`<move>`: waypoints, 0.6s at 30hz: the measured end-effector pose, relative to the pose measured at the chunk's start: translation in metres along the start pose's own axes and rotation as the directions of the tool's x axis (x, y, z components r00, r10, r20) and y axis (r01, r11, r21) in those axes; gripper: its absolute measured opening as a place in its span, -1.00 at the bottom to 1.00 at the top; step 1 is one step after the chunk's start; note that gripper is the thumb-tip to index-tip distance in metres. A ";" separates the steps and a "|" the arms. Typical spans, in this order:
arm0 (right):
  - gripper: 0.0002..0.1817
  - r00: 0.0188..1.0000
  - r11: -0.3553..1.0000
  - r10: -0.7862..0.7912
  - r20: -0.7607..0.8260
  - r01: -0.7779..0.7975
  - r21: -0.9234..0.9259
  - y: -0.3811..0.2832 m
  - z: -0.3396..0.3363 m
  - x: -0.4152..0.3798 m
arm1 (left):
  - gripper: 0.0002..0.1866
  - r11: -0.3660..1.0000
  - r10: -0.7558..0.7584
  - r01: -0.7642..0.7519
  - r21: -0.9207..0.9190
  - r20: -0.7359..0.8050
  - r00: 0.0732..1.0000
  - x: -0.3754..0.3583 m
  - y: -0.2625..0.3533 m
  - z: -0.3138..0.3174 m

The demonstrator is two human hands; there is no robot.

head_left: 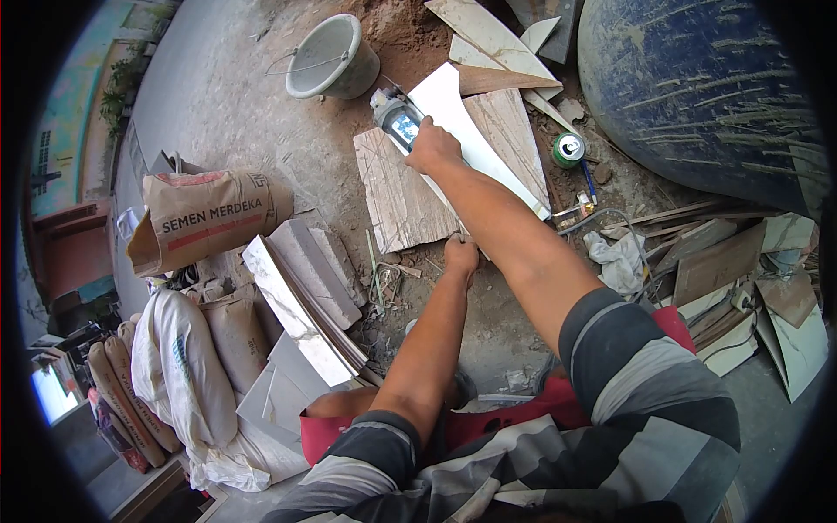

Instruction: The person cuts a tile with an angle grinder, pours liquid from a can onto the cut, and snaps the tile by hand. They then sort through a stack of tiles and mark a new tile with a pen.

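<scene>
A handheld electric tile cutter (399, 122), grey with a blue-and-white label, is gripped in my right hand (433, 146). It rests over the seam between a rough brownish tile (392, 187) and a long white tile piece (497, 161) with a curved edge; the blade is hidden. My left hand (461, 254) is closed at the near edge of the brownish tile, its fingers curled against it. Another rough tile piece (510, 131) shows right of the white one.
A grey bucket (357, 70) stands at the back. Right are a green can (568, 150), a large blue drum (689, 87) and tile scraps (719, 261). A cement bag (214, 213), stacked tile strips (301, 301) and white sacks (183, 366) lie left. A grey cable (623, 218) trails right.
</scene>
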State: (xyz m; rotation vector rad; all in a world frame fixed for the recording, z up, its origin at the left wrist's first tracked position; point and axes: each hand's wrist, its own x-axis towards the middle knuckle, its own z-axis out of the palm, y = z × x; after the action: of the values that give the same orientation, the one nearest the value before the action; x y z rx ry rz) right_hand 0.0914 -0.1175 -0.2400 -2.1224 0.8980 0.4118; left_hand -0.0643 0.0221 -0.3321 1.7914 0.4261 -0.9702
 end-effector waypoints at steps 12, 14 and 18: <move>-0.18 1.000 1.000 -0.001 0.010 0.001 -0.013 0.001 -0.001 -0.006 | -0.89 1.000 -0.012 0.012 -0.015 -0.015 1.000 -0.005 0.007 0.001; -0.16 1.000 1.000 0.000 0.006 0.000 -0.023 0.001 -0.002 -0.008 | -0.88 1.000 -0.004 0.004 -0.015 -0.014 1.000 -0.003 0.004 0.001; -0.15 1.000 0.999 0.002 0.016 -0.001 -0.033 0.002 -0.002 -0.011 | -0.86 1.000 0.004 -0.004 -0.003 -0.044 0.999 0.005 -0.005 0.002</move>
State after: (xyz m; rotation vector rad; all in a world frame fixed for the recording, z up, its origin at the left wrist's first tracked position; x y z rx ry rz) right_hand 0.0821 -0.1147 -0.2332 -2.1455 0.8890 0.4471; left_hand -0.0657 0.0219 -0.3395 1.8130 0.4511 -0.9276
